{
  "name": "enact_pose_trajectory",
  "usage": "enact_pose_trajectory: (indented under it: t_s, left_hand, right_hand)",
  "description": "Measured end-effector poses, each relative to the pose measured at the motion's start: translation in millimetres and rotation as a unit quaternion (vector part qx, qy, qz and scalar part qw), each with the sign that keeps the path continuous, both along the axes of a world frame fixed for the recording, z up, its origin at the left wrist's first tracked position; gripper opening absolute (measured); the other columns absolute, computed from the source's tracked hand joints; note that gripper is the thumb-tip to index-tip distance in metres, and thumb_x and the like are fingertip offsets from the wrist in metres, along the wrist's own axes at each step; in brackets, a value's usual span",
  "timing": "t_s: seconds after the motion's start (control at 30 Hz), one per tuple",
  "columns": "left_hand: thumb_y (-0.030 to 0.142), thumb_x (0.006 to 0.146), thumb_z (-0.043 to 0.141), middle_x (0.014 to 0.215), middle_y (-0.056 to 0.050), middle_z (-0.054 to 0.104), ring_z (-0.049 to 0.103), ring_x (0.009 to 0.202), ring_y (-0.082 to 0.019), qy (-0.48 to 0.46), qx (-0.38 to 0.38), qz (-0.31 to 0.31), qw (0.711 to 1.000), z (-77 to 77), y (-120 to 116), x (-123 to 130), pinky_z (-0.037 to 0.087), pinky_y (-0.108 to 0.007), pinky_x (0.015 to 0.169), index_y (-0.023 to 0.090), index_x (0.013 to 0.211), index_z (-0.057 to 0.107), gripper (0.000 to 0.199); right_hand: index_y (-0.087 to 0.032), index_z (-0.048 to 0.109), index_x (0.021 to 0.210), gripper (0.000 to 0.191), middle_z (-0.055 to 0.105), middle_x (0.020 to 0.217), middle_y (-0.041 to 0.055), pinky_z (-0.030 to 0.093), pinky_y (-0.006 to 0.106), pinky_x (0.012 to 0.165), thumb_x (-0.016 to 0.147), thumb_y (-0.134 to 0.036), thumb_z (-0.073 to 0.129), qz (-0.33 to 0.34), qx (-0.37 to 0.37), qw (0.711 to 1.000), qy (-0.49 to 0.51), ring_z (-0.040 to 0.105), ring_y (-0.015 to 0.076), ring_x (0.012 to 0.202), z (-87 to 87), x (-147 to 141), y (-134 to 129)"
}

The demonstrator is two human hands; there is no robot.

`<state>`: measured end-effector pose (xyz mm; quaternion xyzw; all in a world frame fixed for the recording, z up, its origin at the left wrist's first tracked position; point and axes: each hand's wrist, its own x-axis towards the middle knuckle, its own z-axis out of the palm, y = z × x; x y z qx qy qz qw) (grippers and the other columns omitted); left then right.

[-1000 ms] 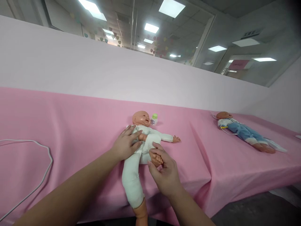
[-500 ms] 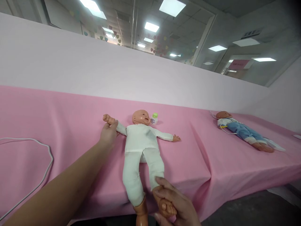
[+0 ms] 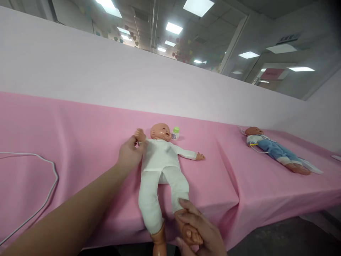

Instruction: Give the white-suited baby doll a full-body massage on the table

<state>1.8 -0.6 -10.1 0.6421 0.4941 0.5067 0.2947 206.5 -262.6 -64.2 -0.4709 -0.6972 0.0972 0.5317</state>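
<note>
A baby doll [image 3: 161, 156] with a white cloth body lies on its back on the pink-covered table [image 3: 87, 142]. My left hand [image 3: 130, 153] is closed round the doll's forearm on the left side, just below its small plastic hand [image 3: 140, 135], and holds it raised close to the head. At the table's front edge, my right hand [image 3: 201, 227] grips the doll's lower leg and foot [image 3: 191, 234] on the right side. The other foot [image 3: 159, 241] hangs over the edge untouched. The doll's other arm [image 3: 190, 155] stretches out flat on the cloth.
A small bottle with a green cap [image 3: 176, 133] stands beside the doll's head. Further right lies a second doll in blue trousers [image 3: 275, 147] with a thin tube about it. A white cable [image 3: 54, 170] curves across the left side. A white wall [image 3: 106, 71] runs behind.
My left hand has moved right, bringing the doll's arm from stretched out to bent up near its head. My right hand keeps its grip on the leg, almost still.
</note>
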Motion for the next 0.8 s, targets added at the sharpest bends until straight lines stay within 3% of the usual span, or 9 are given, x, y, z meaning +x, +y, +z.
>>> enact_pose_trajectory:
  t_s: [0.07, 0.17, 0.27, 0.33, 0.47, 0.6, 0.7, 0.8]
  left_hand:
    - [0.043, 0.095, 0.061, 0.135, -0.010, 0.071, 0.057, 0.137, -0.036, 0.139, 0.057, -0.053, 0.987, -1.2, -11.0, 11.6, 0.044, -0.052, 0.117, 0.022, 0.131, 0.068, 0.042]
    - [0.039, 0.101, 0.050, 0.159, -0.011, 0.051, 0.032, 0.155, -0.034, 0.298, 0.127, -0.125, 0.938, -5.1, -21.0, 24.8, 0.026, -0.052, 0.128, 0.014, 0.150, 0.055, 0.055]
    - [0.038, 0.104, 0.043, 0.166, -0.010, 0.039, 0.024, 0.159, -0.032, 0.381, 0.155, -0.159, 0.898, -7.1, -24.9, 27.6, 0.019, -0.052, 0.130, 0.012, 0.156, 0.048, 0.058]
    - [0.039, 0.104, 0.043, 0.168, -0.010, 0.036, 0.023, 0.159, -0.032, 0.399, 0.160, -0.164, 0.888, -7.9, -25.0, 25.9, 0.018, -0.053, 0.130, 0.013, 0.157, 0.047, 0.059]
    - [0.039, 0.102, 0.047, 0.166, -0.011, 0.041, 0.025, 0.158, -0.034, 0.360, 0.156, -0.162, 0.905, -12.2, -21.3, 23.4, 0.018, -0.053, 0.130, 0.015, 0.154, 0.051, 0.058]
    - [0.043, 0.095, 0.058, 0.160, -0.011, 0.049, 0.035, 0.154, -0.034, 0.272, 0.132, -0.143, 0.942, -11.7, -15.7, 18.7, 0.026, -0.052, 0.127, 0.020, 0.152, 0.053, 0.061]
    - [0.046, 0.093, 0.061, 0.140, -0.010, 0.067, 0.062, 0.129, -0.036, 0.200, 0.065, -0.111, 0.971, -4.4, -9.2, 8.3, 0.048, -0.049, 0.107, 0.027, 0.146, 0.058, 0.056]
    - [0.053, 0.093, 0.061, 0.103, -0.008, 0.078, 0.072, 0.096, -0.033, 0.078, -0.010, -0.058, 0.995, 0.1, 3.2, -5.0, 0.055, -0.042, 0.086, 0.025, 0.122, 0.070, 0.041]
  right_hand:
    - [-0.027, 0.066, 0.131, 0.050, 0.068, 0.140, 0.0124, 0.063, 0.037, 0.099, 0.083, -0.013, 0.071, 0.000, 0.025, 0.999, -0.020, 0.068, 0.0311, 0.126, 15.5, 3.9, 8.7]
    - [-0.027, 0.066, 0.128, 0.045, 0.068, 0.140, 0.0118, 0.060, 0.042, 0.105, 0.085, -0.017, 0.073, -0.034, 0.014, 0.999, -0.026, 0.064, 0.0305, 0.133, 31.7, 5.5, 25.9]
    - [-0.029, 0.067, 0.126, 0.039, 0.064, 0.145, 0.0108, 0.058, 0.044, 0.108, 0.088, -0.020, 0.072, -0.062, -0.029, 0.998, -0.001, 0.061, 0.0289, 0.136, 36.2, 3.3, 48.4]
    - [-0.028, 0.068, 0.125, 0.038, 0.064, 0.146, 0.0111, 0.058, 0.044, 0.108, 0.088, -0.020, 0.071, -0.056, -0.042, 0.998, 0.001, 0.061, 0.0288, 0.136, 34.4, 1.5, 65.1]
    - [-0.025, 0.070, 0.122, 0.037, 0.064, 0.145, 0.0133, 0.057, 0.044, 0.109, 0.087, -0.017, 0.068, -0.045, -0.036, 0.998, -0.013, 0.061, 0.0296, 0.136, 29.2, -0.8, 88.0]
    - [-0.024, 0.068, 0.125, 0.037, 0.062, 0.147, 0.0143, 0.058, 0.044, 0.107, 0.088, -0.017, 0.067, -0.047, -0.018, 0.999, -0.011, 0.062, 0.0298, 0.135, 34.1, -0.8, 75.0]
    - [-0.024, 0.066, 0.127, 0.040, 0.065, 0.144, 0.0140, 0.059, 0.044, 0.107, 0.088, -0.017, 0.070, -0.045, 0.003, 0.998, -0.039, 0.063, 0.0301, 0.133, 40.2, 2.2, 46.3]
    - [-0.023, 0.063, 0.131, 0.046, 0.067, 0.141, 0.0149, 0.060, 0.043, 0.106, 0.086, -0.013, 0.069, -0.032, 0.022, 0.997, -0.073, 0.065, 0.0304, 0.131, 35.9, 8.1, 17.0]
